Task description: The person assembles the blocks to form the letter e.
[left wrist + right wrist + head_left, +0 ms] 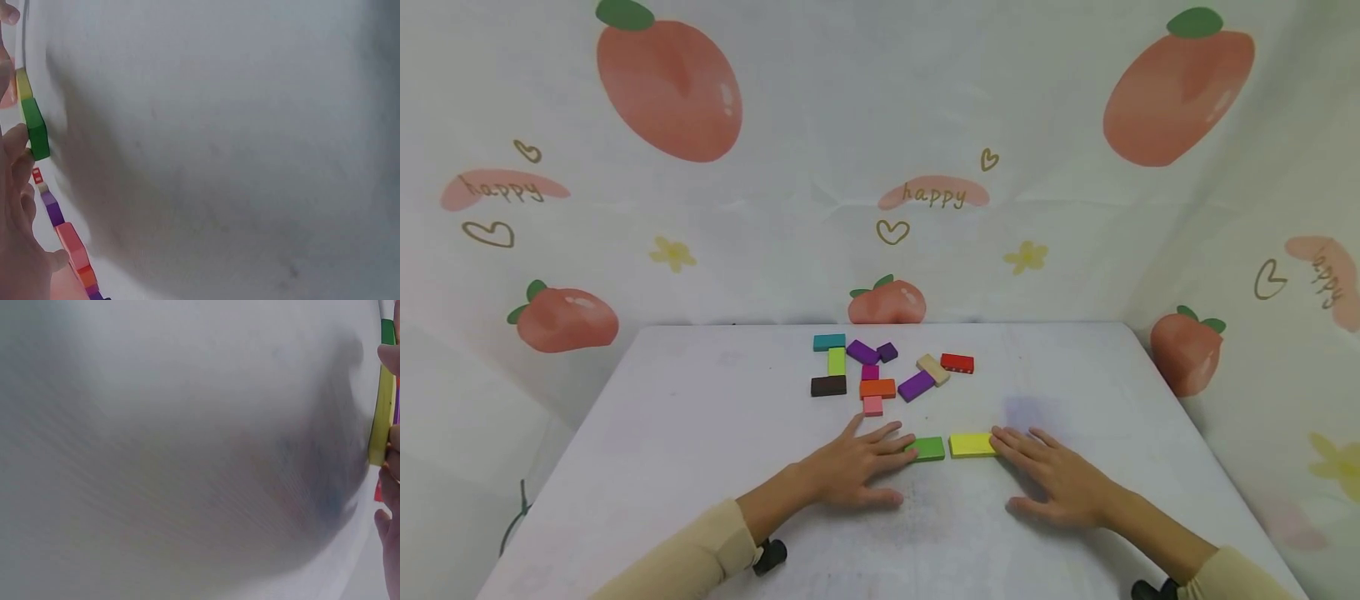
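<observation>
My left hand (pixel 862 467) lies spread low over the table, its fingertips on the left end of a green block (pixel 929 449). On the other side, my right hand (pixel 1058 477) has straight fingers touching the right end of a longer yellow block (pixel 972 445). The two blocks lie end to end in a row with a narrow gap between them. In the left wrist view the green block (pixel 36 128) shows beside the fingers; in the right wrist view the yellow block (pixel 381 419) runs along the right edge under the fingertips.
Behind the hands several blocks lie in a loose group: pink (pixel 872 406), orange (pixel 877 389), dark brown (pixel 828 386), lime (pixel 837 362), teal (pixel 829 342), purple (pixel 916 386), beige (pixel 933 369) and red (pixel 957 363). A printed cloth (pixel 805 250) hangs behind the white table (pixel 700 433).
</observation>
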The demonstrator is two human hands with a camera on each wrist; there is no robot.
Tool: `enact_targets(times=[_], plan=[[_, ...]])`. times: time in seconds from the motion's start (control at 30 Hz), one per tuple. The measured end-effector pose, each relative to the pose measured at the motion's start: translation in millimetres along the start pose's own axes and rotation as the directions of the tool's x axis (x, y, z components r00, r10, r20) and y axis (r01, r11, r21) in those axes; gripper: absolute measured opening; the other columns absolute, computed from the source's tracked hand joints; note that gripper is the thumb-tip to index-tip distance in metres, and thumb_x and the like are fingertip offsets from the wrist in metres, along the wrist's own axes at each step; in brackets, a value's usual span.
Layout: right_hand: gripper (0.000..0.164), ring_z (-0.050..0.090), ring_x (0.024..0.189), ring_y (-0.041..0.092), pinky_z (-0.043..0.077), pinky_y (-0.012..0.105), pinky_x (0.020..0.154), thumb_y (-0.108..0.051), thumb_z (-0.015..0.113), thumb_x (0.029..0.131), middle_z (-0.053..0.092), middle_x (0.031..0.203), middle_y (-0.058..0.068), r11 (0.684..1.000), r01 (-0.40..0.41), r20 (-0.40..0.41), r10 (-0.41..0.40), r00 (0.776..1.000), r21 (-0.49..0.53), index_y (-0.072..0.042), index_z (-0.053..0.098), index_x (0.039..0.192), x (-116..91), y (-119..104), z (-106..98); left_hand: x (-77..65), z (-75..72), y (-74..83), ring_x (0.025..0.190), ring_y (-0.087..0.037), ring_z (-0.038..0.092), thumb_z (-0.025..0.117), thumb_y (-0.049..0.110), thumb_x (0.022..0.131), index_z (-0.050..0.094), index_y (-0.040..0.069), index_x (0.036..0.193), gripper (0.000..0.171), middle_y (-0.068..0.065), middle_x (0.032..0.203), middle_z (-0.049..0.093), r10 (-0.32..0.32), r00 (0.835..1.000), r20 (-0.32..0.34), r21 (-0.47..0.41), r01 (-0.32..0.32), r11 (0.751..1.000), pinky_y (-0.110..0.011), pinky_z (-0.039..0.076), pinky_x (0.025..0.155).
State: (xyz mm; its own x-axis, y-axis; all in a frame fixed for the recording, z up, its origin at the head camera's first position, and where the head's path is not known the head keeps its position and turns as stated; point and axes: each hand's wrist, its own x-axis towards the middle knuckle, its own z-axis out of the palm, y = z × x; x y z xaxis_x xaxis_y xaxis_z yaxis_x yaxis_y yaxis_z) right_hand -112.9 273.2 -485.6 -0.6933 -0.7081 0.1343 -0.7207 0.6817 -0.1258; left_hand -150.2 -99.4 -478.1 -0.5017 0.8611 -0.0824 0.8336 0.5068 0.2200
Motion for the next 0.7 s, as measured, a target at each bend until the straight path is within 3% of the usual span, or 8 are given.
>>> enact_targets(times=[0.4, 0.7], plan=[[0.079, 0.045, 0.139, 0.025, -0.005, 0.027, 0.121, -0.057, 0.063, 0.089, 0.044, 0.154, 0.005, 0.996, 0.039, -0.051, -0.043, 0.998, -0.079, -0.012, 0.043, 0.152, -3, -8, 2, -1.1, -1.0, 4.6, 0.152, -0.021, 0.014, 0.034, 0.067, 0.098, 0.031, 0.027, 0.157, 0.072, 0.005, 0.162, 0.028, 0.022, 1.0, 0.016, -0.03, -0.021, 0.999, -0.069, 0.013, 0.113], [0.08, 0.044, 0.139, 0.023, -0.003, 0.025, 0.12, -0.057, 0.063, 0.09, 0.044, 0.154, 0.005, 0.993, 0.059, -0.055, -0.064, 0.996, -0.098, -0.01, 0.042, 0.152, -4, -14, 3, -0.9, 0.6, 7.3, 0.152, -0.021, 0.015, 0.032, 0.068, 0.098, 0.03, 0.027, 0.157, 0.072, 0.005, 0.162, 0.027, 0.038, 0.999, 0.018, -0.012, -0.038, 0.999, -0.068, 0.015, 0.114]])
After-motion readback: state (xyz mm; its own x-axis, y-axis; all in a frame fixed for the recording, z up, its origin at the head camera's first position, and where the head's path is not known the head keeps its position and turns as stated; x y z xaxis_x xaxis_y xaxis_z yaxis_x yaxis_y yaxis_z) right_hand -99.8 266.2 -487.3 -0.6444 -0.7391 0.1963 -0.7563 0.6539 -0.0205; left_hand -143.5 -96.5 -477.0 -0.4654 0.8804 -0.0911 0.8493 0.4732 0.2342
